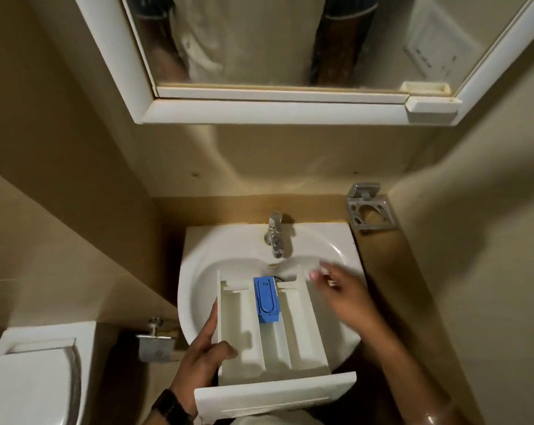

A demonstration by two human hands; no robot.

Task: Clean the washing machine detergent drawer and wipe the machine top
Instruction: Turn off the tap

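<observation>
The white detergent drawer lies over the basin of a white sink, its front panel toward me. A blue insert sits in its middle compartment. My left hand grips the drawer's left wall, thumb inside the left compartment and fingers along the outside. My right hand hovers blurred above the drawer's far right corner, fingers loosely extended toward the tap and holding nothing that I can make out.
A chrome tap stands at the back of the sink. A metal holder is fixed to the wall at right. A toilet and a paper holder sit at left. A mirror cabinet hangs overhead.
</observation>
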